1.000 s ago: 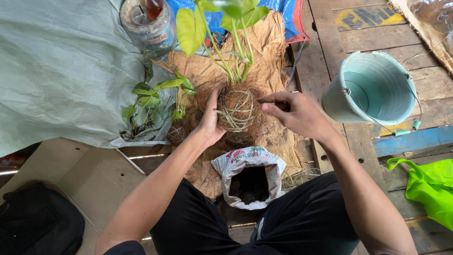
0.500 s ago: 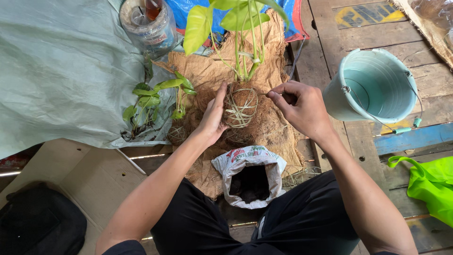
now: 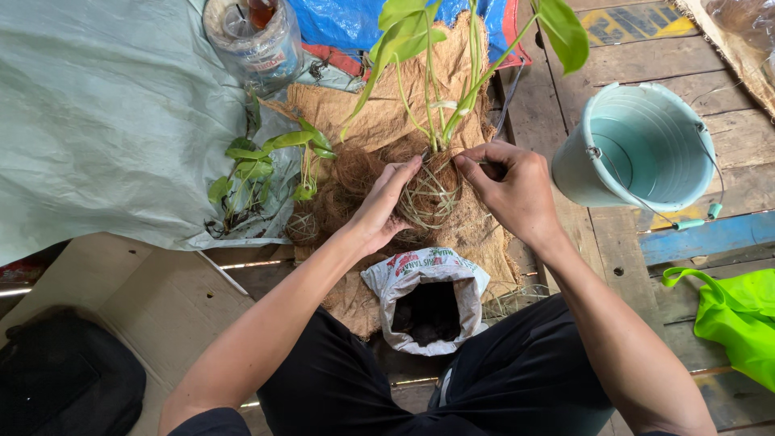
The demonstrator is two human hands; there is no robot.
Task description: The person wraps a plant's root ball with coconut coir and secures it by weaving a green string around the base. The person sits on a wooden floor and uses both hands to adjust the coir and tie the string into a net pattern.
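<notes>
- Both forearms are bare from the elbow down — no sleeves, watch or bracelet in view.
- The left hand (image 3: 386,206) and the right hand (image 3: 510,187) wear no gloves and no rings that can be made out.
- Fingernails look short and plain.
- A dark sleeve edge shows at the left upper arm.
- The legs are covered in black trousers (image 3: 517,379) — plain cloth, lightly creased.

White plastic soil bag (image 3: 426,284) with red and green print, open top showing dark soil, on the plank floor (image 3: 622,250) between the knees, yellow-and-blue painted sign panel (image 3: 634,23) at the floor's far edge
</notes>
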